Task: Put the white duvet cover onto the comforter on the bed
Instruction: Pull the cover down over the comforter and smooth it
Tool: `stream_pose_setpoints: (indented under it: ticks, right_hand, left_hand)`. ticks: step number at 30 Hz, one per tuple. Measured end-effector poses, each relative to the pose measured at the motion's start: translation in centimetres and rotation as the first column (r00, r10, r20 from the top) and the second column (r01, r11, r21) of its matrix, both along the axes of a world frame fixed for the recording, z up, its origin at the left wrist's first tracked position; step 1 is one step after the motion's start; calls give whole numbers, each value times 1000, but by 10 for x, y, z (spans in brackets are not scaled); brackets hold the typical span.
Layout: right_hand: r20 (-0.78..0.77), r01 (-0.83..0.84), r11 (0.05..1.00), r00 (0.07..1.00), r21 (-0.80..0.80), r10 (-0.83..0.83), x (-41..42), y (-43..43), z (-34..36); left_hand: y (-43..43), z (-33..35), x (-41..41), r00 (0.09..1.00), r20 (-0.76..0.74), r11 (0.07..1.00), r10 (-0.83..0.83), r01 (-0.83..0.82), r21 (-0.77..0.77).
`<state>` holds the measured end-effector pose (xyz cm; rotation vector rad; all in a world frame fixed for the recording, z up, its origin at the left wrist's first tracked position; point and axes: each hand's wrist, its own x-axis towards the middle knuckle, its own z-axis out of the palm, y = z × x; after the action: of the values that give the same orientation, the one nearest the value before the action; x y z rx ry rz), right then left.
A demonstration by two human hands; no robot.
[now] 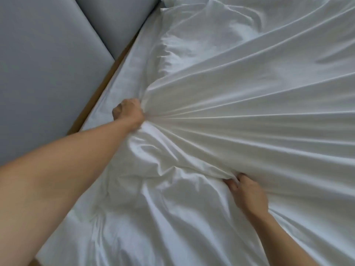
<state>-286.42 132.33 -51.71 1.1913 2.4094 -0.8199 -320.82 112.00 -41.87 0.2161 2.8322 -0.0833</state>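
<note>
L hand (129, 110) fists a bunch of white duvet cover (240, 116) near the bed's (119, 77) left edge, folds fanning right. R hand (247, 194) pinches a cover fold nearer the front, fingers curled.

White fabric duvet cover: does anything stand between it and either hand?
Nothing visible does. The left hand grips a bunched part of the white fabric duvet cover, with folds fanning out from the fist. The right hand curls its fingers on a fold lower down.
</note>
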Motion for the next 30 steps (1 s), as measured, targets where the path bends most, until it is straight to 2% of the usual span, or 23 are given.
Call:
stream_pose_setpoints:
  ticks: [1,2,4,6,7,9,11,12,14,15,16,18,19,21,23,24,25,27,30]
  right_hand:
    - [13,5,1000,1000,25,-5,-4,-3,4]
    - [-25,14,999,1000,49,-13,-10,-7,9]
    - [-245,-18,995,969,94,41,-27,-19,19]
    - [-421,-158,973,881,169,216,-54,-37,31]
    - [-436,-264,945,840,191,322,-73,-45,36]
    - [-354,-449,881,808,148,472,-115,-57,39]
    - [-239,-508,861,833,27,499,-151,-65,30]
    - [-188,-459,886,878,-68,441,-163,-67,23]
    - [-147,-302,940,949,-156,280,-171,-67,10]
    - [-194,-281,952,947,-121,254,-169,-70,8]
    - [-284,-272,960,928,-70,243,-165,-73,5]
    - [-347,-322,947,886,21,308,-156,-79,1]
    - [-296,-362,930,883,64,364,-152,-81,1]
    - [-245,-368,925,892,93,379,-143,-77,-1]
    - [-296,-295,948,901,117,317,-129,-66,5]
    - [-347,-262,954,889,147,298,-119,-56,10]
    - [-381,-242,950,874,196,301,-106,-43,14]
    - [-356,-200,935,885,292,301,-71,-17,22]
    - [-186,-108,961,970,256,159,-14,19,31]
  left_hand:
    - [1,-11,6,993,-82,994,-79,72,-87]
    - [4,-24,16,985,-91,983,-145,133,-127]
    - [12,-42,40,969,-71,965,-237,227,-129]
    - [20,-46,63,962,-40,960,-272,268,-78]
    - [23,-42,73,960,-35,960,-279,278,-38]
    - [27,-23,96,953,-63,944,-297,303,129]
    - [23,-1,127,931,-133,860,-339,364,357]
    - [19,8,142,921,-146,799,-362,387,461]
    - [11,19,160,909,-23,721,-417,346,601]
    - [4,19,161,897,57,742,-438,325,586]
    - [-4,19,154,900,53,779,-432,343,526]
    - [-25,12,121,935,-81,885,-346,354,302]
    - [-37,8,101,959,-88,939,-270,282,195]
    - [-62,4,67,992,109,996,-67,60,68]
    - [-81,-5,54,927,372,993,43,-81,87]
    - [-86,-11,56,903,427,986,47,-111,127]
    - [-89,-17,61,905,423,980,37,-115,160]
    - [-92,-25,70,952,305,977,21,-85,197]
    - [-89,-25,76,999,31,982,-10,4,190]
